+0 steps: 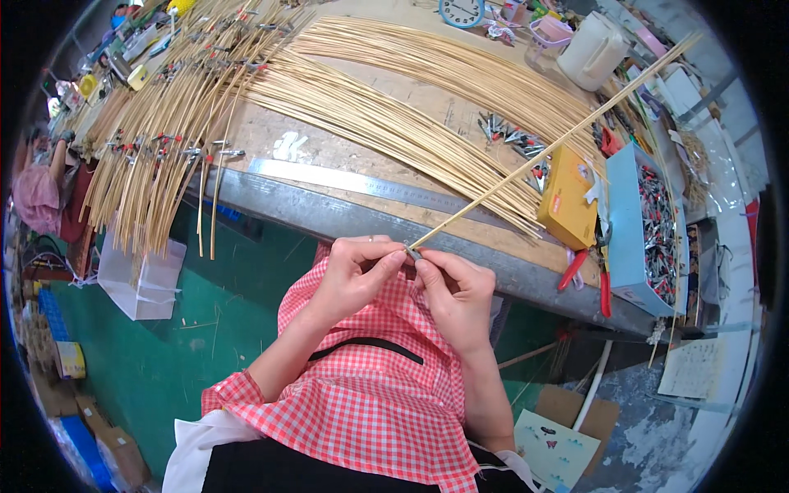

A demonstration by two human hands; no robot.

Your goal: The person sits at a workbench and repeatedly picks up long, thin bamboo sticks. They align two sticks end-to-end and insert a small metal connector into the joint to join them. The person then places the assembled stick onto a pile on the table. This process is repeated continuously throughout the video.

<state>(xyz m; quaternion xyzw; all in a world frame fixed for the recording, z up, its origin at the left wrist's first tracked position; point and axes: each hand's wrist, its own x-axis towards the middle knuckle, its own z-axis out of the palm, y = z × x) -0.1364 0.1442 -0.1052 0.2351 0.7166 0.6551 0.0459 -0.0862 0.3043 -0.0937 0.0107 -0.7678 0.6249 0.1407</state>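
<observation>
My left hand [360, 273] and my right hand [457, 296] meet just off the table's front edge, above my lap. Thumb and fingers of both are pinched at the lower end of a long, thin bamboo strip [526, 168], which slants up to the far right over the table. A small grey piece [414, 254], too small to make out fully, sits between the fingertips at that end. Beyond the hands lie a steel ruler [353, 181] and two bundles of loose bamboo strips [394, 123].
On the right stand a yellow box [569, 197], red-handled pliers [605, 271] and a blue box [626, 238] of small red-and-grey clips. Many clipped strips [156, 164] overhang the table's left edge. At the back are a white jug [593, 51] and a blue clock [462, 11].
</observation>
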